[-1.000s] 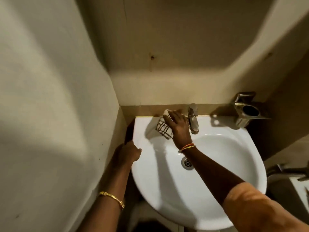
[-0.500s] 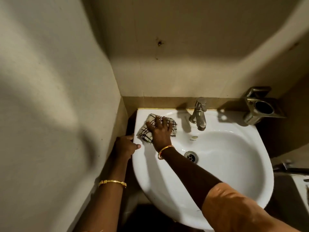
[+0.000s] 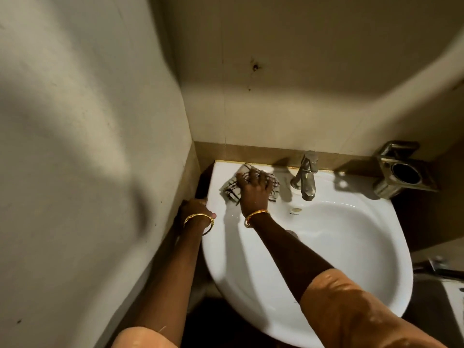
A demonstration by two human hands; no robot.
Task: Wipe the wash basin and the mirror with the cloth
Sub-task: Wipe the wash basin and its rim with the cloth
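Observation:
The white wash basin (image 3: 351, 247) fills the lower middle of the head view. A checked cloth (image 3: 229, 189) lies bunched on the basin's back left rim, to the left of the tap (image 3: 306, 177). My right hand (image 3: 253, 192) lies on top of the cloth, bent fingers spread over it, pressing it onto the rim. My left hand (image 3: 194, 209) grips the basin's left edge, thumb on top of the rim. My right forearm crosses the bowl and hides most of the drain. No mirror is in view.
A side wall (image 3: 88, 146) runs close along the basin's left side, and a tiled wall stands behind it. A metal holder (image 3: 401, 174) is mounted on the wall right of the tap. Another metal fitting (image 3: 442, 270) shows at the right edge.
My right hand slid the cloth left from beside the tap to the back left rim. My left hand stayed on the basin's left edge.

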